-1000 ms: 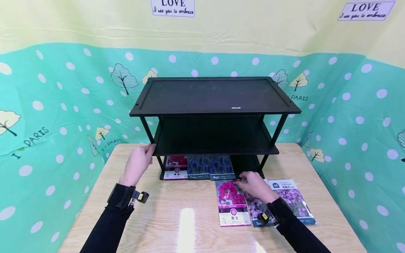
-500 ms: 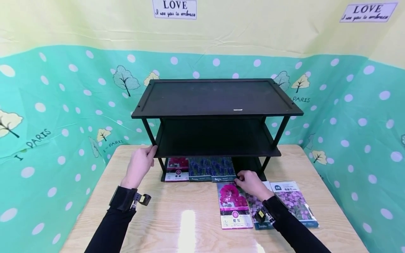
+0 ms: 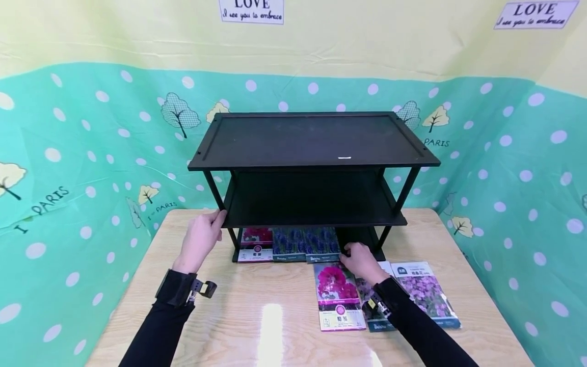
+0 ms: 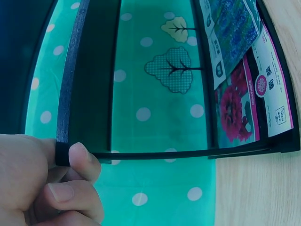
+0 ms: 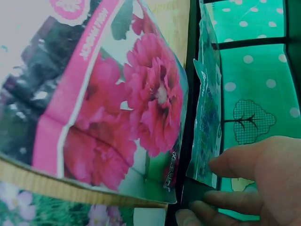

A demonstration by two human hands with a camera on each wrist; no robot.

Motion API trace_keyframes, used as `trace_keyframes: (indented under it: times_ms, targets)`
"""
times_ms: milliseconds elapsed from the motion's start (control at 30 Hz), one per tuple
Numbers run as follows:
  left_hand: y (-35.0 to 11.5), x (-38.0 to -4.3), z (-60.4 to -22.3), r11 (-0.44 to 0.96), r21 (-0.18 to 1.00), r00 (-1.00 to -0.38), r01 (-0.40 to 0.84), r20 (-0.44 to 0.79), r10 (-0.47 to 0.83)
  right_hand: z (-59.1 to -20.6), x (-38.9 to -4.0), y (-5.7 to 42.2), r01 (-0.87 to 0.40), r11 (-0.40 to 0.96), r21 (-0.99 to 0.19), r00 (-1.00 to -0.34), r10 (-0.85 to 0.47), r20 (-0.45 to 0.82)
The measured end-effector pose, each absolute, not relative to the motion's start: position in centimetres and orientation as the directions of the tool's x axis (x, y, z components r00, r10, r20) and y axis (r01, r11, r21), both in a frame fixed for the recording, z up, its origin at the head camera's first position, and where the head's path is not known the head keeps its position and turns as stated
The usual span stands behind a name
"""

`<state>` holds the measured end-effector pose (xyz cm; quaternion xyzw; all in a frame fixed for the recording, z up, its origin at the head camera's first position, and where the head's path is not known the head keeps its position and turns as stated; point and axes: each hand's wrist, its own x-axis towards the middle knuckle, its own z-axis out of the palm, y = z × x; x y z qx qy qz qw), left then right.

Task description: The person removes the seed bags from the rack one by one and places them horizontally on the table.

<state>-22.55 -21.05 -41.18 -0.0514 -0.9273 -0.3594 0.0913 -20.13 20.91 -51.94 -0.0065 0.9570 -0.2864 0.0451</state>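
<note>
"What's the left hand (image 3: 199, 237) doing at the black three-tier rack (image 3: 312, 140)?"

"Gripping the middle shelf (image 3: 307, 199) at its front left corner, fingers bent round the edge — probably to steady the frame while the other works low down."

"And the right hand (image 3: 361, 262)?"

"It's at the front of the bottom shelf (image 3: 356, 238), thumb and fingers by the edge of the right-hand blue-flower packet (image 3: 322, 244). I can't tell whether it pinches it. That packet sits beside another blue-flower packet (image 3: 289, 245), in a row that seems meant to face forward."

"The others?"

"A hollyhock packet (image 3: 339, 293) and two lilac-flower packets (image 3: 424, 290) lie on the table (image 3: 229, 316) — handy for that hand, I'd say."
</note>
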Motion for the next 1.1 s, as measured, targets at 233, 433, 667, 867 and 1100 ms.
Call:
trace_keyframes:
  times_ms: [233, 433, 667, 867, 1100]
  targets:
    - [-21.1, -22.6, -41.1, 0.737, 0.657, -0.978, 0.16, 0.209, 0.026, -51.4, -20.6, 19.8, 0.107, 0.833, -0.543, -0.989, 0.036, -0.14]
    - [-21.2, -22.5, -41.1, 0.735, 0.657, -0.975, 0.167, 0.22, 0.024, -51.1, -20.6, 19.0, 0.146, 0.862, -0.485, -0.985, 0.081, -0.153]
    - [-21.1, -22.3, -41.2, 0.741, 0.652, -0.975, 0.161, 0.219, 0.019, -51.2, -20.6, 18.6, 0.166, 0.879, -0.448, -0.98, 0.095, -0.177]
    - [-20.9, -22.4, -41.0, 0.746, 0.647, -0.975, 0.157, 0.22, 0.014, -50.9, -20.7, 18.5, 0.171, 0.883, -0.437, -0.978, 0.1, -0.18]
    - [-20.9, -22.5, -41.0, 0.742, 0.653, -0.977, 0.153, 0.212, 0.015, -51.0, -20.8, 18.7, 0.174, 0.884, -0.433, -0.977, 0.101, -0.186]
